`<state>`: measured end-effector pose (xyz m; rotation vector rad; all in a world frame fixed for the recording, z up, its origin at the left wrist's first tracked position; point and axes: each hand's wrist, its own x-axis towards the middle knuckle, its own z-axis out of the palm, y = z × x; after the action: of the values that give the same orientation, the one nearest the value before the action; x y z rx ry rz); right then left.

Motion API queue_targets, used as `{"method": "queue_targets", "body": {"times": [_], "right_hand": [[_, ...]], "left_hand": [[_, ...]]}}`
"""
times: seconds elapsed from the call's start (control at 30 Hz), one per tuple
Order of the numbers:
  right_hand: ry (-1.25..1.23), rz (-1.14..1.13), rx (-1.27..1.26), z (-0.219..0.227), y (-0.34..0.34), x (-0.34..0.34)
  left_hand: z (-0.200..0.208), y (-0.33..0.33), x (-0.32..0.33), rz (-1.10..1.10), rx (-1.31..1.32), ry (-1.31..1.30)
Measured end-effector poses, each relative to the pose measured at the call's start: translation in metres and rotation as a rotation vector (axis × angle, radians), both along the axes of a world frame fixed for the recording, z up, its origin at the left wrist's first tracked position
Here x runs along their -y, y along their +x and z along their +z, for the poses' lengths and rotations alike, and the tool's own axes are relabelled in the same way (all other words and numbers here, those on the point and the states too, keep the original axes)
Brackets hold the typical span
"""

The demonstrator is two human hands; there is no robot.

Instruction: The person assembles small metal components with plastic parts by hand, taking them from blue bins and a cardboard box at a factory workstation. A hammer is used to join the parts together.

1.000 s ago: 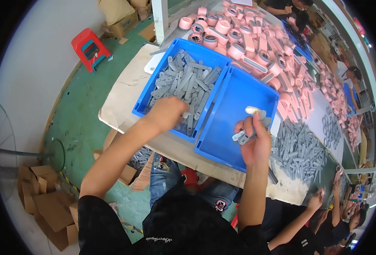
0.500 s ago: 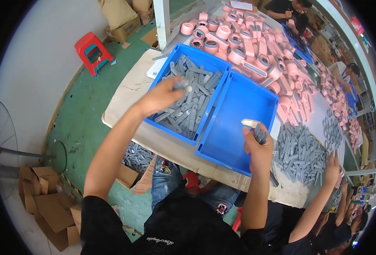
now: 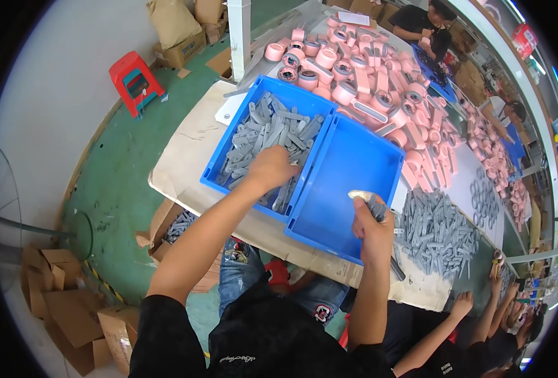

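- The left hand (image 3: 271, 169), lifted with one grey part half a second ago, is back down in the left blue bin (image 3: 228, 154), fingers curled into the pile of grey parts (image 3: 263, 129); what it grips is hidden.
- That suggests another pick has begun.
- The right hand (image 3: 375, 230) stays clenched on a dark tool (image 3: 373, 205) over the empty bin (image 3: 348, 170).
- The parts are flat, narrow, matt grey, heaped loosely.

**Surroundings of the workbench**

Pink plastic housings (image 3: 380, 82), heaped across the far tabletop. Loose pile of grey parts (image 3: 440, 233) on the table, right of the trays. Red stool (image 3: 134, 79) on the green floor (image 3: 118, 183). Flattened cardboard boxes (image 3: 58, 296) lower left (several open). Fan stand (image 3: 14, 223) at the left edge.
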<state>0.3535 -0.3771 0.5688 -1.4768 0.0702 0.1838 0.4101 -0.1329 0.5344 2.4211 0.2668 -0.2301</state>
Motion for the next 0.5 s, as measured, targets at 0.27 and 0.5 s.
{"method": "queue_targets", "body": {"times": [0.27,0.5], "right_hand": [[0.001,-0.003,-0.022,-0.005,-0.002,-0.002],[-0.022,-0.006,-0.004,-0.003,-0.009,0.005]], "left_hand": [[-0.004,0.003,0.015,0.041,0.008,0.086],[0.006,0.012,-0.013,-0.036,-0.022,-0.073]]}}
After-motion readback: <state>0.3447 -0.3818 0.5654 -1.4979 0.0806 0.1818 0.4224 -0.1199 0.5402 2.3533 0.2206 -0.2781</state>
